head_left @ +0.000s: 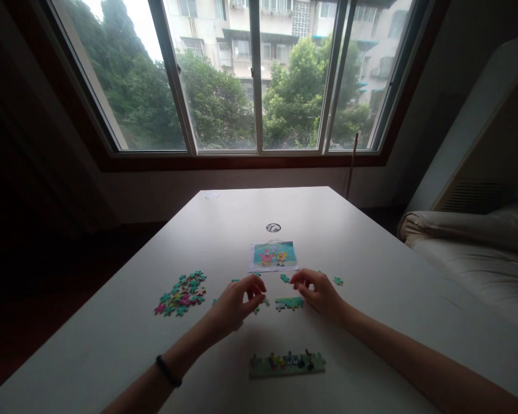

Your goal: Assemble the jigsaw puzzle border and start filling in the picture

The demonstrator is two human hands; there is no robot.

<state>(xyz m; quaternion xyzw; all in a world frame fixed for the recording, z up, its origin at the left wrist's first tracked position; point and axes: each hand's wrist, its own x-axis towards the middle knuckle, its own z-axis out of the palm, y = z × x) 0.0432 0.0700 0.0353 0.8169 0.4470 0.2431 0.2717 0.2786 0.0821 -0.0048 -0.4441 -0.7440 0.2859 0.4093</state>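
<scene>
My left hand (239, 300) is over the table with curved fingers, thumb and fingertips apart. A small pale puzzle piece (266, 301) is right at its thumb tip. My right hand (322, 292) has its thumb and fingertips brought close together; whether a piece is between them cannot be made out. Just left of those fingertips is a teal puzzle piece (285, 278). Below them lies a short joined strip of green puzzle pieces (288, 303). Nearer to me is a longer assembled puzzle strip (287, 366) with dark and yellow figures.
A heap of loose puzzle pieces (182, 294) lies on the left of the white table (190, 362). A cartoon reference picture (274, 256) lies beyond my hands, with a round hole (273, 227) behind it. One loose teal piece (338, 281) lies right of it.
</scene>
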